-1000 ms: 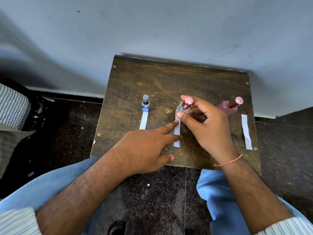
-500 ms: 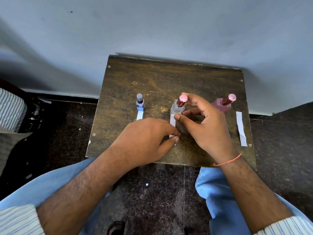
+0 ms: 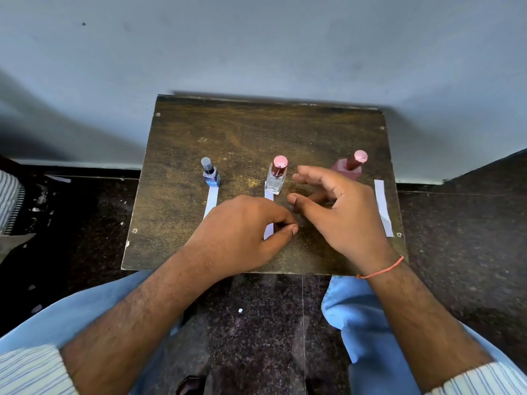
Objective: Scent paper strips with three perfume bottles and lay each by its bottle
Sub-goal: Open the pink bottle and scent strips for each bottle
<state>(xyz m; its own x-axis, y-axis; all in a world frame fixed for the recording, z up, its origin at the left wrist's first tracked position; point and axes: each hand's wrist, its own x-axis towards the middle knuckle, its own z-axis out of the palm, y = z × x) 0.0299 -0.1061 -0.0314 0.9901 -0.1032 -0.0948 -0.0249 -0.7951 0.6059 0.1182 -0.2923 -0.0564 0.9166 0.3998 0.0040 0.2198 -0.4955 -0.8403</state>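
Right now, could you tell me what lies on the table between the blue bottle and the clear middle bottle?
In the head view, nothing: only bare table separates the blue bottle from the clear middle bottle.

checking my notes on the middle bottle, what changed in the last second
The right hand let go of the clear middle bottle and drew back toward its right, fingers now spread. The left hand curled from a pointing finger to pinching the middle strip near its front end. All three bottles, the left strip and the right strip stayed put.

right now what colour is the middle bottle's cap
Pink, on the middle bottle's cap; the head view shows it best.
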